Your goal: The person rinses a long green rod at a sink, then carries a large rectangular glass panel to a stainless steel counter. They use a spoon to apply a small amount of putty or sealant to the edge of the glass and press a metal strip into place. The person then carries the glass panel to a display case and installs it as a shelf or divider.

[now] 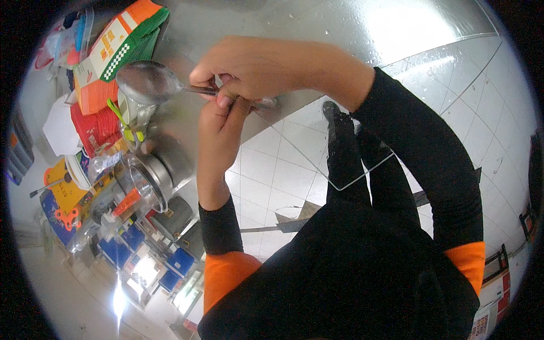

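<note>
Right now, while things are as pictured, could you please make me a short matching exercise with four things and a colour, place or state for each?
Things:
1. Spoon
2. Sleeves
3. Floor
4. Table

Descriptions:
A. Pale, marked with tile lines
B. Silver, dotted with what look like droplets
C. Held in the right hand
D. Black, with orange higher up the arms

Right pairs: 1-C, 2-D, 3-A, 4-B
</note>
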